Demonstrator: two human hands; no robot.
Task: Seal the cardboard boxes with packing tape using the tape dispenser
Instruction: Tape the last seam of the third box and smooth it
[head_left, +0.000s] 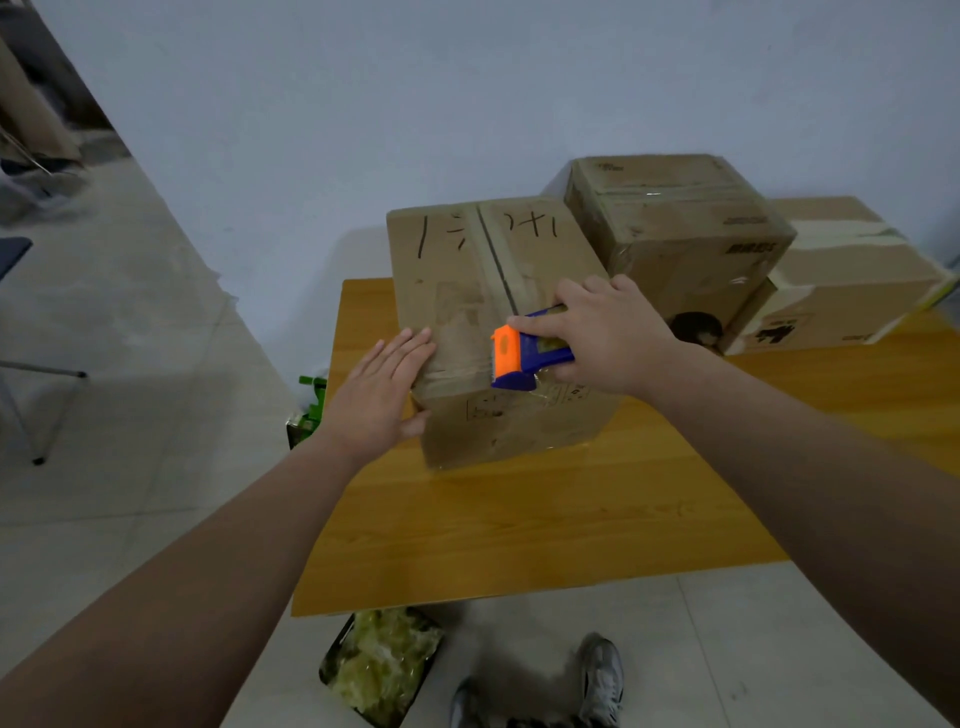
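Right hand (602, 338) gripped blue-and-orange plastic tape dispenser (524, 356) on matte brown cardboard box (467, 291)'s near top edge; left hand (382, 395) lay flat, fingers spread, at its near-left corner.

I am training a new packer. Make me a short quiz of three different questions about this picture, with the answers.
1. True or false: the right hand holds the blue and orange plastic tape dispenser against the brown cardboard box with black handwriting.
2. What does the left hand do? A) lifts a flap B) lies flat on the box's near corner C) holds scissors
3. Fill in: the box stands on a ____ table.

Key: 1 true; 2 B; 3 wooden
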